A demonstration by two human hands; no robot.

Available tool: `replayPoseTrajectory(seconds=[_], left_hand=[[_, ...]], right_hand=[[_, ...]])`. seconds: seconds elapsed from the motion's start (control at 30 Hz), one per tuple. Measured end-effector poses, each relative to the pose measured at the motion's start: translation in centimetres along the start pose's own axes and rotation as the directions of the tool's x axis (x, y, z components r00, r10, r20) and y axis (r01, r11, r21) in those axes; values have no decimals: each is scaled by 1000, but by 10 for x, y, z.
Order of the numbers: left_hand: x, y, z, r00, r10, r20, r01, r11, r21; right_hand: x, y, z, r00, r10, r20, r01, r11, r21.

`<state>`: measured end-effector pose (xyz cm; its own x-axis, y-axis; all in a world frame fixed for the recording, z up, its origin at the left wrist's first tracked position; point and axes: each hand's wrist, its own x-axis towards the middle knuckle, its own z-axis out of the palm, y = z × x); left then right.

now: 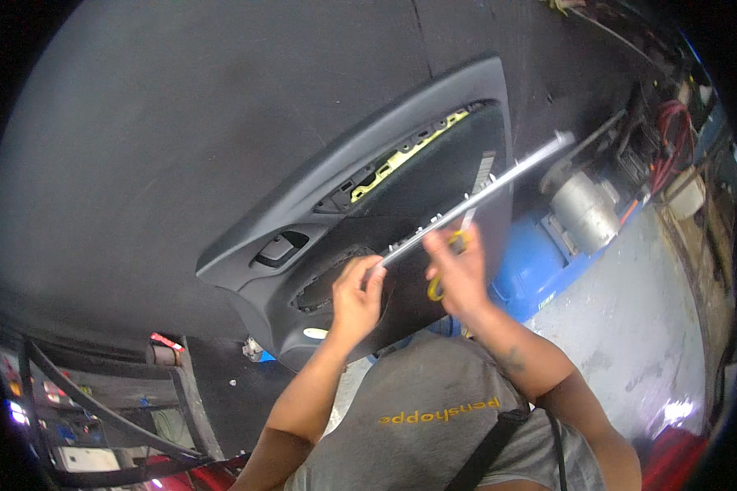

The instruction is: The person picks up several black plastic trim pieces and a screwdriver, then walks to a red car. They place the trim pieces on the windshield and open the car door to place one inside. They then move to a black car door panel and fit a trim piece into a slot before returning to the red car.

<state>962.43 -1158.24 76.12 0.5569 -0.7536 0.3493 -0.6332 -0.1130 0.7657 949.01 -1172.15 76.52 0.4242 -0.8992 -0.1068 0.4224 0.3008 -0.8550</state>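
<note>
A long silver trim strip (499,182) with small clips along its edge slants up to the right over a dark car door panel (303,176). My left hand (359,299) pinches the strip's lower end between thumb and fingers. Slightly blurred, my right hand (461,274) is closed around a yellow-handled tool (436,288), its thumb side against the strip's lower half. A pale, narrow blade-like piece (484,168) shows beyond the strip, in line with that hand; whether it belongs to the tool I cannot tell.
The door panel lies on a broad black surface (139,164), with a yellow-edged slot (401,159) and an inner handle (278,248). At right stand a blue tank (532,262) with a grey motor (585,213) and red coiled cable (671,135). A dark metal frame (106,421) stands lower left.
</note>
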Motion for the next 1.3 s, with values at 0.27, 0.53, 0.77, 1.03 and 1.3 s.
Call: replayPoseTrajectory(seconds=[0.27, 0.53, 0.77, 1.03, 1.3], left_hand=[[66, -19, -61, 987, -48, 155, 57, 997, -55], [86, -23, -13, 846, -387, -366, 99, 790, -606], [73, -44, 18, 627, -534, -568, -9, 723, -690], [68, -36, 5, 506, -470, -723, 377, 875, -304], [91, -21, 14, 552, -517, -655, 583, 800, -140]], right_hand=[[139, -123, -86, 955, -273, 116, 253, 954, 162], [209, -110, -78, 970, -228, 78, 211, 960, 181], [231, -103, -49, 980, -199, 29, 195, 975, 109], [261, -97, -37, 983, -167, 71, 160, 983, 95], [266, -87, -34, 968, -247, 36, 247, 969, -13]])
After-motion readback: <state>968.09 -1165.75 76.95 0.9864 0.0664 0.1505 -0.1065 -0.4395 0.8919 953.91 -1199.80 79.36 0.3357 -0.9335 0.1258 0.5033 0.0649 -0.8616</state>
